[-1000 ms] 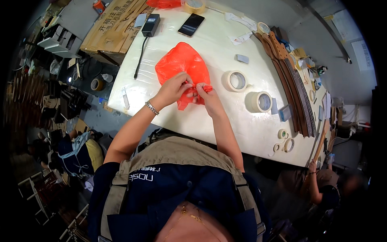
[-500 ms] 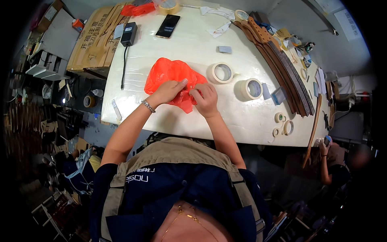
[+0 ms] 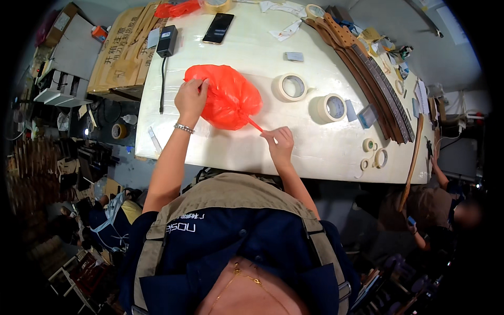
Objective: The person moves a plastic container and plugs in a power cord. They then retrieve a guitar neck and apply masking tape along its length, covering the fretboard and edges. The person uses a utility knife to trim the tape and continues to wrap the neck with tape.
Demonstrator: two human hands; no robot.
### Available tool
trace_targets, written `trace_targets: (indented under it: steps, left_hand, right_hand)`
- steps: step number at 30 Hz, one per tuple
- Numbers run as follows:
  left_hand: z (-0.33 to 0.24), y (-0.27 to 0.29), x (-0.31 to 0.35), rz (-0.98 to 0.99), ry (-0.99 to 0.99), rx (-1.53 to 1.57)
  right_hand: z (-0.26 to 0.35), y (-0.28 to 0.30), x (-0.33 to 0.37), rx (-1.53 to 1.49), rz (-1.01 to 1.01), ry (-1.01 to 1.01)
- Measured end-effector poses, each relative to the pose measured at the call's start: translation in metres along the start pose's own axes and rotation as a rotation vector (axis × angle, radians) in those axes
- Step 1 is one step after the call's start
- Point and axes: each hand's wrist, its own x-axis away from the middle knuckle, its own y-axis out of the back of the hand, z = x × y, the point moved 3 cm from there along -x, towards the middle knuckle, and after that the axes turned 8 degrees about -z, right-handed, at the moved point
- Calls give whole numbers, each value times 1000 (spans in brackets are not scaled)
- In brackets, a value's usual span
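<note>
Holds red plastic bag (image 3: 227, 100) puffed out on white worktable (image 3: 325, 152), in its near part, ahead of the torso; clamps twisted tail (image 3: 254, 123) between thumb and fingers of right hand (image 3: 281, 144), drawn straight toward the near right, probably to put tension on the gathered film; bunches fingertips of left hand (image 3: 190, 98) together on the bag's far-left edge, apparently as a counter-hold against that pull (exact contact partly hidden by the knuckles); has masking tape rolls (image 3: 279, 90) just to the right, seemingly within easy reach; has smartphone (image 3: 218, 28) and black power adapter (image 3: 167, 41) farther back, apart from both hands; has guitar necks (image 3: 386, 89) side by side along the right, presumably grouped to save space.
</note>
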Motion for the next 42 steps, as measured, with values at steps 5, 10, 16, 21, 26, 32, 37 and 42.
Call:
trace_targets:
  steps: [5, 10, 16, 21, 26, 32, 37, 42]
  left_hand:
    - [-23, -1, 23, -319, -413, -146]
    - [-55, -18, 63, 106, -717, -216]
    - [-19, -26, 79, 83, -723, -200]
    - [10, -10, 88, 82, -625, -190]
    - [22, 9, 88, 130, -514, -167]
    - [25, 5, 82, 193, -540, -198]
    - [45, 2, 85, 191, -447, 43]
    - [62, -11, 91, 357, -273, 131]
  right_hand:
    - [4, -5, -3, -331, 30, -435]
    - [-6, -30, -54, -606, -148, -649]
    - [-4, -139, -165, 61, 385, -43]
    - [-10, -237, -212, 384, 440, 56]
    - [-27, -273, -221, 457, 473, 27]
    - [-27, -239, -217, 259, 217, -78]
    - [-46, -211, -184, 161, 71, -107]
    - [-50, -211, -170, 151, 12, -49]
